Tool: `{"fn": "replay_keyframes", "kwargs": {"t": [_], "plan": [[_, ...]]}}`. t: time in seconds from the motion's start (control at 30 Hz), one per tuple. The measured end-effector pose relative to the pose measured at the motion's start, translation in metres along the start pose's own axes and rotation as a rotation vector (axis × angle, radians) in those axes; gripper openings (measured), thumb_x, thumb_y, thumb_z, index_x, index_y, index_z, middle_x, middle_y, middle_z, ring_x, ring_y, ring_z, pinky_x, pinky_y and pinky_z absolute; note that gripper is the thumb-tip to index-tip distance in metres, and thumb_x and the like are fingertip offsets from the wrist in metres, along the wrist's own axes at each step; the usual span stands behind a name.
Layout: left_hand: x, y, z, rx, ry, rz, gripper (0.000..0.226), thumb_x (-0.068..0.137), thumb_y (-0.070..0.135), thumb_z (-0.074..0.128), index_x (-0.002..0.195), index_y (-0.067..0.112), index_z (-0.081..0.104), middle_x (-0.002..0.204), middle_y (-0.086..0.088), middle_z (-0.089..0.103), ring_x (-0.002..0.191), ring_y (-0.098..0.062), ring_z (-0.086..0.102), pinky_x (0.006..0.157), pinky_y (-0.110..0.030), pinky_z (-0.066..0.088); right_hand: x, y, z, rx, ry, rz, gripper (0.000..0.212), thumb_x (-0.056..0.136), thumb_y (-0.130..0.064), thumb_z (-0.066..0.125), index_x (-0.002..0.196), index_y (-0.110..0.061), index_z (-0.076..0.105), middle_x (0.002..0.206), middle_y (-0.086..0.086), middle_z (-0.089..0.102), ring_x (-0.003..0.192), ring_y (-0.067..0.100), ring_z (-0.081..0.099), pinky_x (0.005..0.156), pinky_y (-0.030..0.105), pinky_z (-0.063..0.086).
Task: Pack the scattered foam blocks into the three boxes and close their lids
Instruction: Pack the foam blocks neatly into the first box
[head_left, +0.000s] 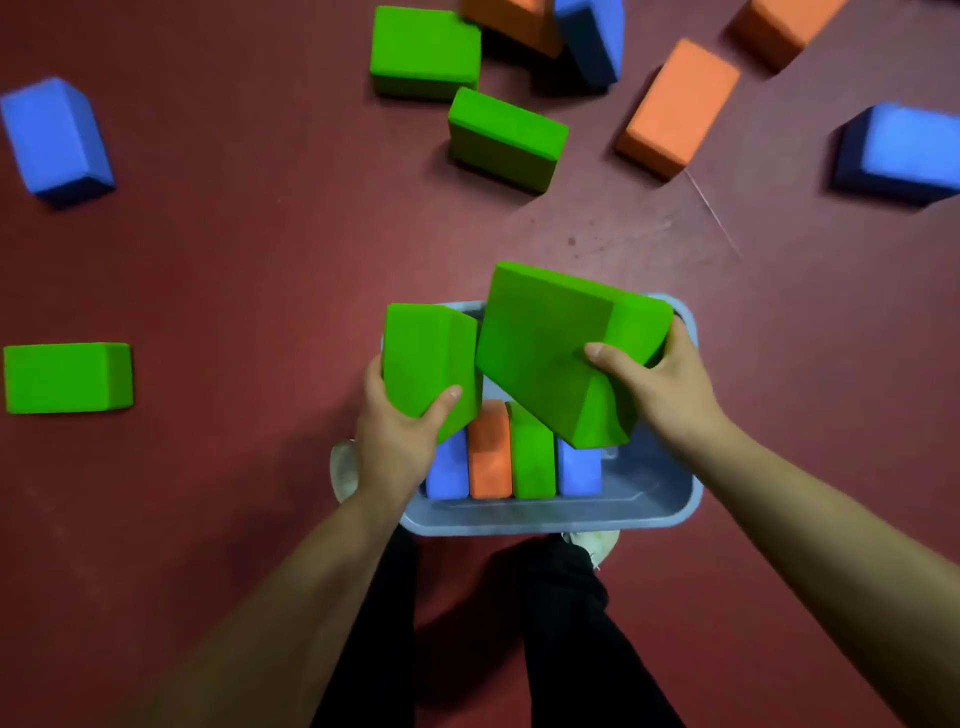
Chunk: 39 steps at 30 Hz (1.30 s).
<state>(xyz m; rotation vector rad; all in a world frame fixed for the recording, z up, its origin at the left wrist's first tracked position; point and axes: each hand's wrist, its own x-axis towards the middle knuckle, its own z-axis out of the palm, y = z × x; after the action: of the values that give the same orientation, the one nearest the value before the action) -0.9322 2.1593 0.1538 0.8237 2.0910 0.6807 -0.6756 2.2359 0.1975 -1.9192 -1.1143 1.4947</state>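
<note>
Matte foam bricks with softly bevelled edges, in bright green, blue and orange.

Just below the centre of the frame, in the left hand (395, 441), an upright green block (423, 358), gripped with the thumb across the near face and the fingers wrapped behind. In the right hand (660, 384), a tilted green block (545, 348), clamped between the thumb on the broad face and the fingers curled over the far end. Both are held above a grey-blue plastic box (639, 499), open at the top. Inner edges of the two held blocks very close; touching or not, cannot tell.

Inside the box, standing on edge side by side from the left wall: first boxed blue (447, 475), boxed orange (489, 452), boxed green (532, 462), second boxed blue (579, 475). Open room along the box's right side, up to its right wall. Broad stretches of red floor (260, 234) left and right of the box, with the loose blocks well apart from it.

Counted:
- **Boxes:** one in view.
- **Green, six:** two in hand, one boxed, three loose. These are top-centre green (423, 49), lower green (506, 135) near it, and left-edge green (62, 376).
- **Blue, five:** two boxed, three loose. These are upper-left blue (52, 135), top blue (592, 36) and right-edge blue (904, 148).
- **Orange, four:** one boxed, three loose. These are top orange (511, 21), upper-right orange (678, 106) and corner orange (784, 26).
</note>
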Motion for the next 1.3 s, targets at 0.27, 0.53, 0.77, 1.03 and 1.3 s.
{"fn": "replay_keyframes", "kwargs": {"t": [0.27,0.53,0.77,1.03,1.3], "plan": [[0.022,-0.016,0.032,0.138,0.028,0.003,0.089,0.071,0.064,0.071,0.144,0.029,0.032,0.130,0.001,0.060,0.118,-0.022,0.057,0.099,-0.039,0.048,0.003,0.025,0.042,-0.194,0.045,0.086,0.059,0.073,-0.044,0.081,0.116,-0.026,0.045,0.101,-0.015,0.061,0.096,0.011,0.061,0.079,0.024,0.043],[0.019,-0.050,0.059,0.278,0.027,-0.001,0.097,0.074,0.060,0.073,0.149,0.016,0.028,0.145,-0.008,0.047,0.132,-0.029,0.044,0.105,-0.046,0.040,0.041,0.046,0.086,-0.252,0.034,0.157,0.068,0.073,-0.043,0.082,0.123,-0.014,0.045,0.113,0.001,0.063,0.109,0.024,0.061,0.085,0.028,0.046],[0.064,-0.078,0.098,0.304,0.038,-0.068,0.096,0.080,0.059,0.068,0.152,0.014,0.023,0.150,-0.010,0.040,0.138,-0.030,0.036,0.111,-0.047,0.033,0.100,0.083,0.135,-0.301,0.020,0.206,0.073,0.068,-0.049,0.082,0.117,-0.011,0.043,0.116,0.009,0.064,0.110,0.029,0.061,0.092,0.039,0.050],[0.093,-0.118,0.130,0.374,0.038,-0.093,0.094,0.083,0.058,0.065,0.151,0.009,0.022,0.146,-0.015,0.041,0.131,-0.035,0.042,0.104,-0.045,0.035,0.148,0.144,0.179,-0.349,-0.023,0.252,0.078,0.069,-0.052,0.081,0.120,-0.010,0.041,0.119,0.008,0.062,0.111,0.028,0.060,0.088,0.033,0.045],[0.106,-0.125,0.111,0.292,-0.075,-0.100,0.087,0.068,0.061,0.076,0.136,0.019,0.042,0.123,-0.006,0.065,0.112,-0.029,0.061,0.092,-0.040,0.050,0.163,0.161,0.179,-0.246,-0.066,0.245,0.078,0.073,-0.048,0.081,0.127,-0.012,0.038,0.122,0.007,0.062,0.112,0.023,0.060,0.093,0.031,0.045]]}}
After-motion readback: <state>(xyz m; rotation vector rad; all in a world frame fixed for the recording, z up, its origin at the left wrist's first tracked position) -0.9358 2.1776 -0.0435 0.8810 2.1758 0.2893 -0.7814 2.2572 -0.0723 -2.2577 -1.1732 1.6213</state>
